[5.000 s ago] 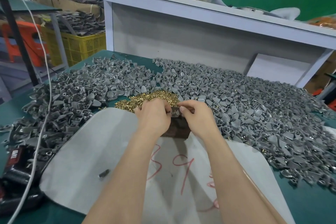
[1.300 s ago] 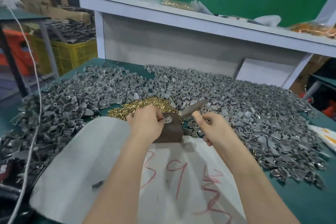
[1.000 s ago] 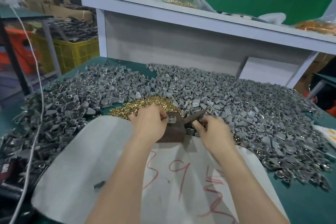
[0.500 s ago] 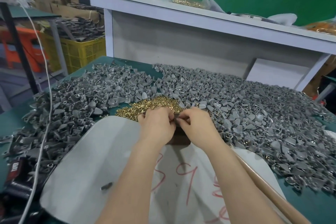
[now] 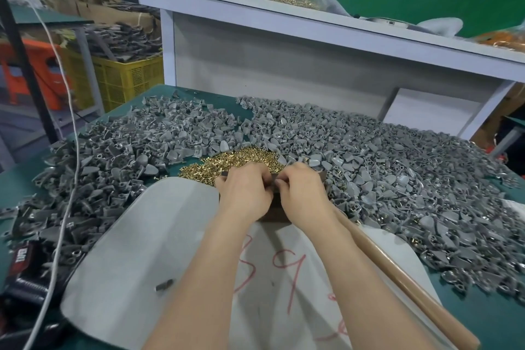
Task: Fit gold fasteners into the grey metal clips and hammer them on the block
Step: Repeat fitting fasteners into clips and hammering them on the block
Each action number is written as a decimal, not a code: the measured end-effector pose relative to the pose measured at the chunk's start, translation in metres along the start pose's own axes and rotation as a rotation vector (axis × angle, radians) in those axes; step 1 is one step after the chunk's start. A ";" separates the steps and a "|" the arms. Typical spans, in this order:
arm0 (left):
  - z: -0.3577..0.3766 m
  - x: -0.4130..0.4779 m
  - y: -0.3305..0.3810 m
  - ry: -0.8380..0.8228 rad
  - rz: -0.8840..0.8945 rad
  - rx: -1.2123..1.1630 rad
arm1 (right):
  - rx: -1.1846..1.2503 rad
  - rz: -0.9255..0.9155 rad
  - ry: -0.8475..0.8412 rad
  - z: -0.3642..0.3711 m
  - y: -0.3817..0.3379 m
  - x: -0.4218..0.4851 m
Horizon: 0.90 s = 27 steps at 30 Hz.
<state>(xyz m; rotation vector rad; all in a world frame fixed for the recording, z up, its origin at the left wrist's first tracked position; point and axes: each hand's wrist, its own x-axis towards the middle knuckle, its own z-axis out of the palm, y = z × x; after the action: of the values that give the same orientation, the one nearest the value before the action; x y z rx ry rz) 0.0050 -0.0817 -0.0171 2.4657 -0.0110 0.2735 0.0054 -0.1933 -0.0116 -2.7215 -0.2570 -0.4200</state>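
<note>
Over the block, left hand and right hand met fingertip to fingertip, both pinching one grey clip, likely seating a fastener right where it gets struck; fastener itself hidden. The gold fasteners sat at 12 o'clock, in easy reach. Loose clip heaps crowded 9 through 3, hammer handle lay at 4; open room only on white sheet at 7.

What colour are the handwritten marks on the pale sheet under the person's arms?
Red marks on the pale sheet; clearest in the head view.

Fasteners behind block; clips left, right, behind.
</note>
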 end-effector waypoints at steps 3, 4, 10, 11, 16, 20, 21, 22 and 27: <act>-0.001 0.000 -0.001 -0.003 -0.022 -0.024 | 0.055 -0.029 -0.014 -0.003 0.006 -0.002; -0.001 0.000 -0.001 0.001 -0.026 -0.040 | 0.096 -0.050 -0.016 -0.004 0.008 -0.004; -0.007 0.001 0.004 0.078 -0.034 -0.304 | 0.240 0.150 0.153 -0.022 0.030 0.016; -0.008 0.002 0.003 0.135 -0.046 -0.364 | 0.317 0.285 0.276 -0.031 0.040 0.027; -0.020 0.007 -0.004 0.470 -0.287 -0.907 | -0.013 0.520 0.266 -0.038 0.055 0.066; -0.027 0.010 -0.009 0.568 -0.491 -1.298 | 0.005 -0.003 -0.076 0.013 -0.009 0.086; -0.027 0.011 -0.012 0.586 -0.525 -1.334 | 0.045 -0.064 -0.187 0.025 -0.025 0.091; -0.027 0.011 -0.014 0.602 -0.551 -1.345 | 0.049 -0.091 -0.276 0.035 -0.039 0.095; -0.025 0.015 -0.019 0.660 -0.564 -1.393 | -0.186 0.021 -0.523 0.076 -0.071 0.119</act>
<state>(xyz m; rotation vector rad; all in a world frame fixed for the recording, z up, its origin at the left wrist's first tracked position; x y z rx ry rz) 0.0165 -0.0508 -0.0067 0.8691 0.5604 0.5584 0.1203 -0.0848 -0.0172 -2.9695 -0.3388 0.3001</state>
